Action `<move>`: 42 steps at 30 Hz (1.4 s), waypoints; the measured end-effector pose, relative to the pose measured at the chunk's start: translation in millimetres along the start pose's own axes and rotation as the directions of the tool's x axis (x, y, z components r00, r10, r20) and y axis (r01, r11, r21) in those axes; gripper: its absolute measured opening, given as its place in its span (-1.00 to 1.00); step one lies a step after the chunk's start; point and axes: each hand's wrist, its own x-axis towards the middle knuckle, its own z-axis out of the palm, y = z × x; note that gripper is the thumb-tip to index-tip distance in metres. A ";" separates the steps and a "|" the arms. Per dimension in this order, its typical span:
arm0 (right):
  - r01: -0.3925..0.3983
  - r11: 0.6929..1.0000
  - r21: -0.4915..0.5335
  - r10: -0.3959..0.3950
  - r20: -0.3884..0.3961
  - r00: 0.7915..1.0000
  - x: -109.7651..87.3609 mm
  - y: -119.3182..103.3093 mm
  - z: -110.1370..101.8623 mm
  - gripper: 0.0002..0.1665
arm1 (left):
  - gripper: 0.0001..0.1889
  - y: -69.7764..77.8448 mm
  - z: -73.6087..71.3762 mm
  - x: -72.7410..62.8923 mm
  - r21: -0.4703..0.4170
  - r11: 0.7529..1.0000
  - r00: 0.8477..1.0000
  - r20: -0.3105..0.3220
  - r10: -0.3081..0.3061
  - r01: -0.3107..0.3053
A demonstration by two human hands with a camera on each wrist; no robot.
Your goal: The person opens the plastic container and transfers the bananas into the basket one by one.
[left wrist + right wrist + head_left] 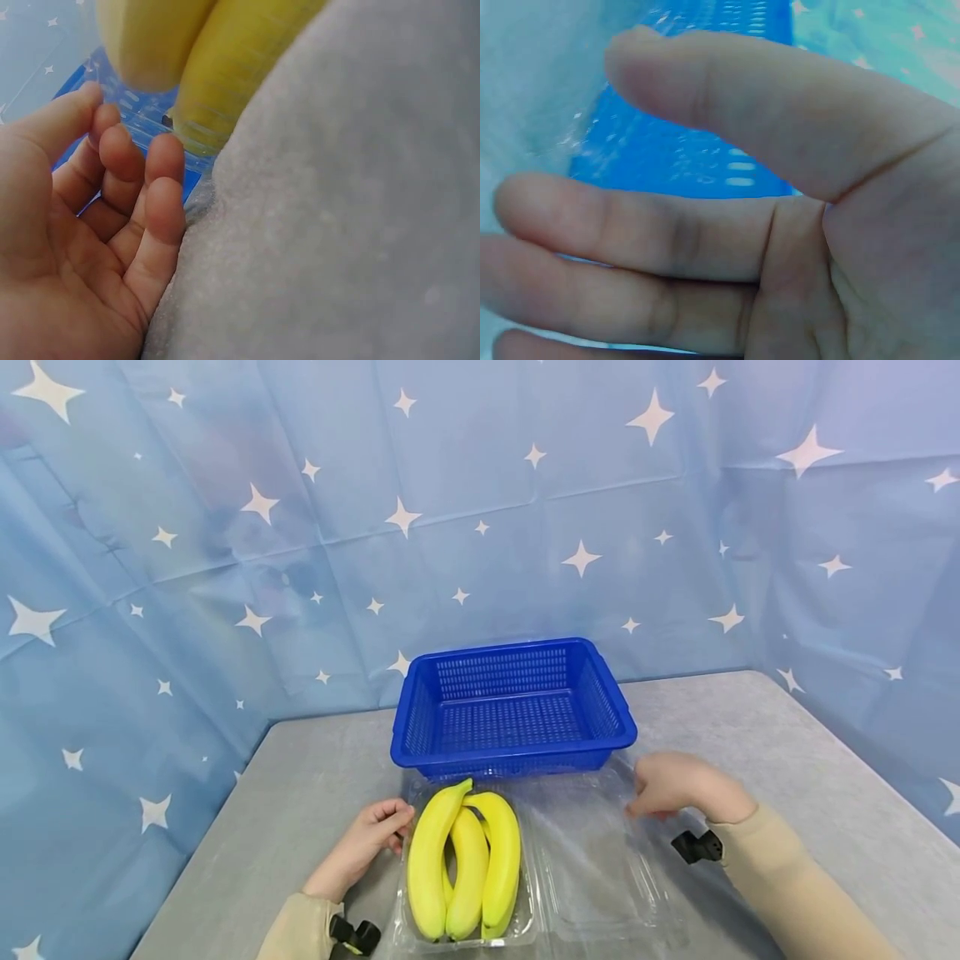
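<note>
A clear plastic clamshell container lies unfolded on the table, its hinge running between the two halves. Several yellow bananas fill the left half, stems toward the back. The flat lid spreads to the right. My left hand is at the container's left rim; thumb and index finger pinch the edge in the left wrist view, the other fingers loosely bent. By the lid's far right edge is my right hand. In the right wrist view its thumb and fingers are extended and apart, with nothing gripped between them.
A blue plastic basket with slotted walls stands directly behind the container. The grey table reaches back to a blue curtain with white stars. Black wrist cameras sit on both sleeves.
</note>
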 end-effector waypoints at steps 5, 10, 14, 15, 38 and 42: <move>0.083 0.996 -0.020 -0.083 -0.025 0.996 -7.9 -9.7 -6.0 -0.45 | -0.76 0.3 -0.3 -0.5 -0.003 1.000 1.000 -0.003 0.009 -0.009; 0.151 0.988 -0.026 -0.153 -0.058 0.987 -19.2 -23.6 -9.5 -0.63 | -0.76 0.1 1.1 -1.1 -0.013 1.000 1.000 0.002 0.010 -0.010; 0.172 0.983 -0.067 -0.178 -0.084 0.981 -22.8 -34.9 -8.7 -0.77 | -0.77 -0.7 3.6 -1.5 -0.023 1.000 1.000 0.015 0.014 -0.014; 0.187 0.979 -0.085 -0.195 -0.094 0.976 -22.3 -37.3 -7.8 -0.74 | -0.77 -0.9 3.9 -1.5 -0.024 1.000 1.000 0.017 0.016 -0.015; 0.568 0.736 -0.367 -0.655 -0.175 0.735 28.3 -98.1 23.3 -0.84 | -0.78 0.0 2.6 -3.8 -0.035 0.999 0.999 0.010 0.031 -0.030; 0.626 0.666 -0.405 -0.728 -0.168 0.665 38.6 -107.0 31.0 -0.77 | -0.78 0.2 1.7 -3.5 -0.037 0.999 0.999 0.006 0.039 -0.039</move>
